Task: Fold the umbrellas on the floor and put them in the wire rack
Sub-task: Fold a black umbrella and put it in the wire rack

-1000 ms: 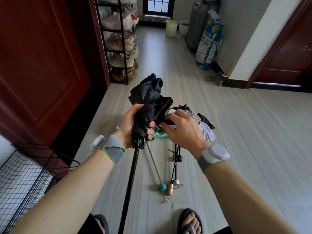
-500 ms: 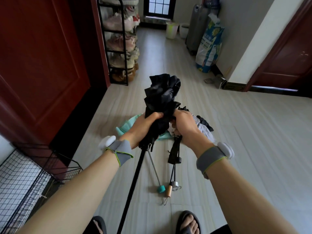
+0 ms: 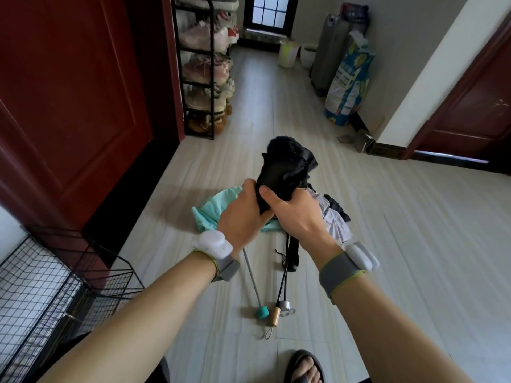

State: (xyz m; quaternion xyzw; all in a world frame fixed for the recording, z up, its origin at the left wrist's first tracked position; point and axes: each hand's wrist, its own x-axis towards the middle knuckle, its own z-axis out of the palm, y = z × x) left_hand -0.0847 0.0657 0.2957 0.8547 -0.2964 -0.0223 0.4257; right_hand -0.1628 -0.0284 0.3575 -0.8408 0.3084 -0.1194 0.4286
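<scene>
Your left hand [image 3: 243,214] and right hand [image 3: 296,214] curl tight round the black umbrella [image 3: 284,170], its crumpled canopy bunched beyond your fingers; the wire rack [image 3: 41,294] stands well left of them.

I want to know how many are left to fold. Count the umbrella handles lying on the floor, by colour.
Teal handle: 1
Wooden handle: 1
Silver handle: 1
Total: 3, not counting the black umbrella gripped by the left hand and right hand.

Black shoe rack [image 3: 193,78] of shoes by the red door [image 3: 69,92] – printed sack [image 3: 349,87], two buckets [image 3: 289,49] beyond
</scene>
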